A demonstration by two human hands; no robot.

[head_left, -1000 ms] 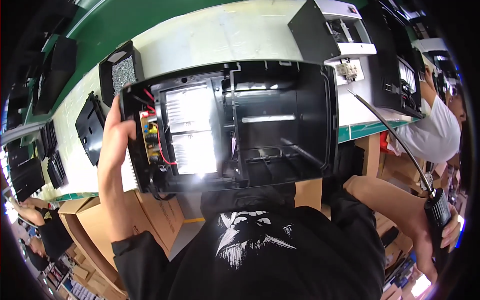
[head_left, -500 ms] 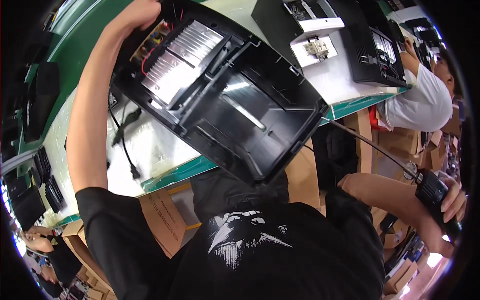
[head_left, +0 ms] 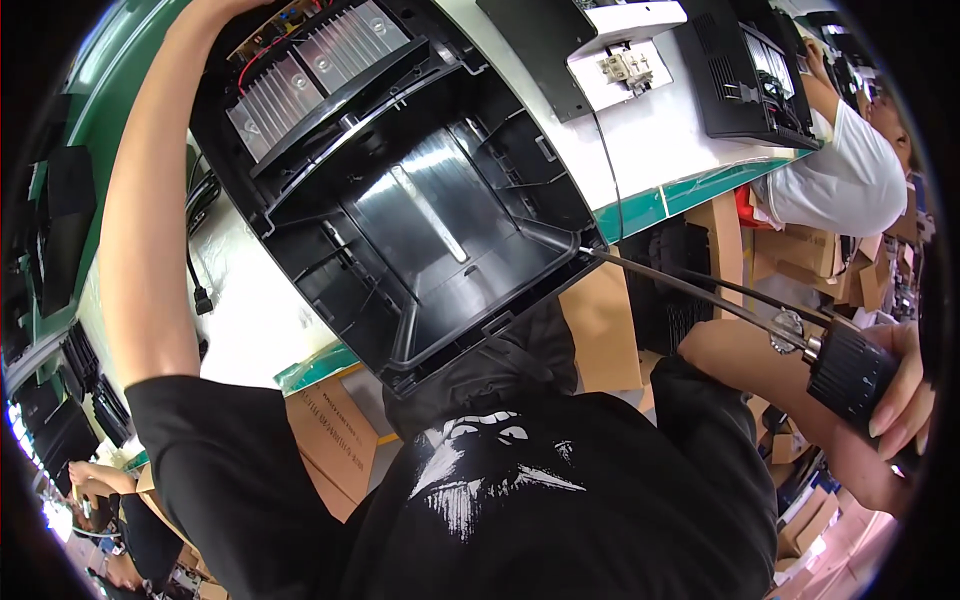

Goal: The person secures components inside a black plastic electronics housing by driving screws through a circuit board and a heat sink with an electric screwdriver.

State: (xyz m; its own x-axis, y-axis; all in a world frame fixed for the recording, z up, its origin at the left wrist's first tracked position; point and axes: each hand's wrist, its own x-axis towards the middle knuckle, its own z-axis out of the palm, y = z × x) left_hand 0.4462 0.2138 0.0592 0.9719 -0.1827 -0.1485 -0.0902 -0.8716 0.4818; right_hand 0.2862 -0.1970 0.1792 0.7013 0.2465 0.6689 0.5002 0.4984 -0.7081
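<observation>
A black plastic housing (head_left: pixel 400 230) is tilted up in front of me, its hollow inside facing me. Finned metal heat sinks (head_left: pixel 345 55) and red wires show at its far end. My left hand (head_left: pixel 228 6) grips its far left corner, partly cut off by the top of the picture. Over at the right, my right hand (head_left: pixel 905 390) is closed around a black electric screwdriver (head_left: pixel 850 378). The screwdriver's long shaft (head_left: pixel 690 290) points left, and its tip meets the housing's near right corner.
A black power cord (head_left: pixel 200 280) lies on the white-covered bench (head_left: pixel 245 300) at left. Black units, one with a white bracket (head_left: pixel 635 18) and another with vents (head_left: pixel 745 85), stand at the far right. A person in a white sleeve (head_left: pixel 845 190) works there. Cardboard boxes (head_left: pixel 335 430) sit below the bench edge.
The housing has turned more upright and shifted up and left, showing more of its inside. My left hand has moved up with it. The screwdriver has come slightly left, its tip still at the corner.
</observation>
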